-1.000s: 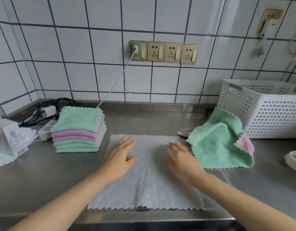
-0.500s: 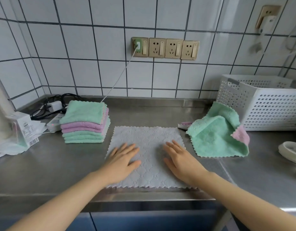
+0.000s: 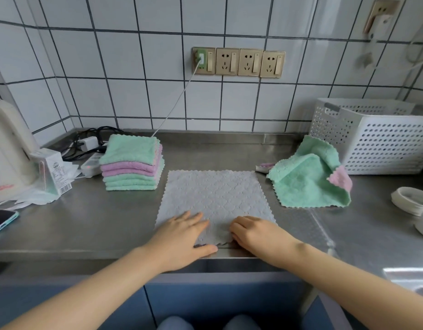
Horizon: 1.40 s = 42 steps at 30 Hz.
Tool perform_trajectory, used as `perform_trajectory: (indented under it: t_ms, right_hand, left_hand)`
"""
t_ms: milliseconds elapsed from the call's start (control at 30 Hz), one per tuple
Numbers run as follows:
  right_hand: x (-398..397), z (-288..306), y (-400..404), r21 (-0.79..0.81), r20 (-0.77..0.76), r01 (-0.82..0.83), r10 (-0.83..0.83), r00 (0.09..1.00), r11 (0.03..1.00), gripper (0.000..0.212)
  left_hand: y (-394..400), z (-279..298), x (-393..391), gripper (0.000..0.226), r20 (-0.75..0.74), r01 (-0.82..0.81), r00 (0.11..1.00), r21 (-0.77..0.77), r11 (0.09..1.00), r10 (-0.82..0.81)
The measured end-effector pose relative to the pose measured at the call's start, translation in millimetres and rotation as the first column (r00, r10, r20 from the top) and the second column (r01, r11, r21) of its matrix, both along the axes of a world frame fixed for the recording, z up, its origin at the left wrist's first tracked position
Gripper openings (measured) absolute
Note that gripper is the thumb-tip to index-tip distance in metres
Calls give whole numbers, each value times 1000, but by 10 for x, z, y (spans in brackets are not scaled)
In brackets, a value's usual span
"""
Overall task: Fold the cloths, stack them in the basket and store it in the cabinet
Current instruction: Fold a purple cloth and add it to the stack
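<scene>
A pale grey cloth (image 3: 214, 194) lies spread flat on the steel counter (image 3: 86, 225). My left hand (image 3: 181, 234) rests flat on its near left part, with the thumb along the near edge. My right hand (image 3: 255, 234) has its fingers curled on the near edge of the same cloth. A stack of folded green and pink cloths (image 3: 132, 163) stands to the left. An unfolded green cloth with a pink corner (image 3: 308, 184) lies crumpled to the right. Behind that cloth stands a white perforated basket (image 3: 381, 144). Blue cabinet fronts (image 3: 205, 298) show below the counter.
A white kettle (image 3: 8, 148), a small carton (image 3: 53, 172) and papers crowd the far left. A phone (image 3: 1, 220) lies at the left edge. Black cables and a charger (image 3: 86, 142) sit in the back corner. White rings (image 3: 410, 203) lie at the right.
Both hands slid toward me across the grey cloth, from its middle to its near edge. The right fingers have curled at the edge. The view has pulled back.
</scene>
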State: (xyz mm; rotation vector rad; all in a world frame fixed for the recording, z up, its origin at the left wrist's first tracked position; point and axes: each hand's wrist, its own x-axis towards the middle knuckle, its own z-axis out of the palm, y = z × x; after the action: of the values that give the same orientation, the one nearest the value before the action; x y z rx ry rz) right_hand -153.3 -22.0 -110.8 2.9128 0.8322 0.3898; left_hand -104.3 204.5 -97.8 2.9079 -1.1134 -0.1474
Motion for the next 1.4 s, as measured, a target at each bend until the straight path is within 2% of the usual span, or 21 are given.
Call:
perform_trajectory:
  t_ms: [67,167,267,333,400,433,533,667,800,900,1000,1067,1167,1233,1300,1400]
  right_hand:
    - [2,60,53,90,-32,75,-72,997,993,9]
    - [30,185,85,297,-157,251,-212,965,921,17]
    - [0,235,78,400,-202,284,-218,955,871,19]
    - [-68,240,109,372,-214,284,-216,953,884,32]
    - [-110,192,159,245,-185,284,-243,952,927,51]
    - [-114,161,186,195,-168,277,-246,955,941,53]
    - [-73,94,161,229,-126,254,-230,965,940,35]
    - [-158,98,-191,318,-106,280,-259,960,906,44]
    - [-308,80,-574,319,-140,269,-235,962,909,37]
    - [-374,72,-685,407,-131,239,-203,970,882,31]
    - [-492,167,-675,545,-161,275,-223,962,792,20]
    - [-578,279,-644,615,-224,318,-227,948,722,7]
    - [-634,424,-580,760,-323,352,-152,934,547,26]
    - [-558,487,-543,835,-347,368,-127,929,409,30]
    - [-389,496,-541,865,-378,403,-139,915,300,29]
    - [-12,441,-560,851,-449,486,-204,870,201,42]
  left_hand:
    - [-56,22,-45,82,21,-34,999,14,999,33]
    - [-95,37,-79,54,122,-33,992,-50,998,38]
    - [-76,47,-19,32,211,-30,975,-157,987,63]
    - [-52,30,63,30,192,-60,975,-237,970,107]
    - [-43,16,124,31,174,-73,976,-290,954,128]
    - [-46,11,138,31,168,-70,977,-312,948,128]
    - [9,-24,166,36,128,-53,986,-380,924,110]
    - [364,-153,232,20,-13,-53,999,-449,892,53]
    - [749,-236,231,34,-26,-77,997,-511,856,74]
    - [878,-215,184,32,-50,-108,994,-606,788,97]
    - [934,-110,31,24,-153,-190,981,-676,711,117]
    - [957,6,-39,9,-244,-248,964,-703,667,101]
    - [924,180,-75,10,-359,-317,933,-807,498,13]
    - [847,246,-21,3,-421,-401,907,-837,373,31]
    - [757,240,122,7,-491,-490,867,-813,315,82]
    - [648,192,486,25,-546,-577,817,-764,287,188]
